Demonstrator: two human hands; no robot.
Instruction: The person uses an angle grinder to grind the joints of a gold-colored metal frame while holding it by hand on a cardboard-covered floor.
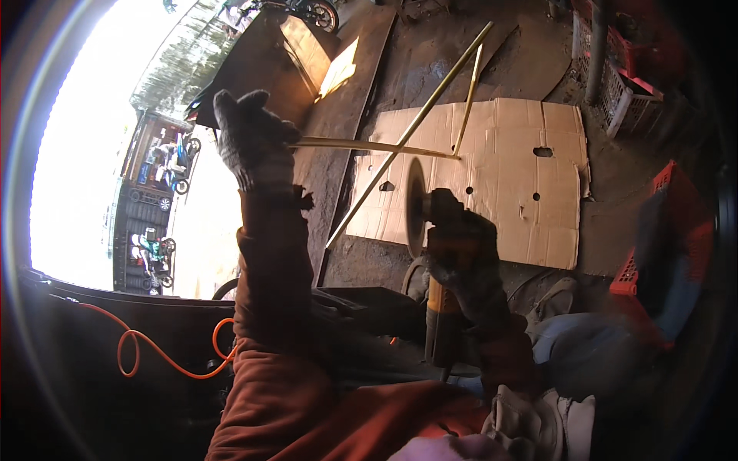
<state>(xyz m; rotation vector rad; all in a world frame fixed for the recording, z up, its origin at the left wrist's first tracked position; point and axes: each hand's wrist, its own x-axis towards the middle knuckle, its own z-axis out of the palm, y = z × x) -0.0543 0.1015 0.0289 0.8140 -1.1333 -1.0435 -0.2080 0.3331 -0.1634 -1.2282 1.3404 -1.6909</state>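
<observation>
My left hand [250, 138], in a dark grey knit glove, is raised at the left and closed round the end of a thin brass-coloured metal bar [369, 145]. From the hand this bar runs right and meets a second thin length [469, 100] at a sharp corner. A longer straight metal bar [442, 84] crosses it diagonally. My gloved right hand [469, 265] grips the yellow and black body of an angle grinder [440, 300]. Its round disc [416, 207] stands nearly edge-on, just below the bars in view; I cannot tell whether it spins.
Flattened cardboard [507, 184] lies on the dark, dirty floor under the bars. Red crates [630, 284] stand at the right, a grey one [623, 104] behind. An orange cord [165, 357] curls at lower left. Motorcycles [177, 161] are outside; a brown board box [269, 69] is farther off.
</observation>
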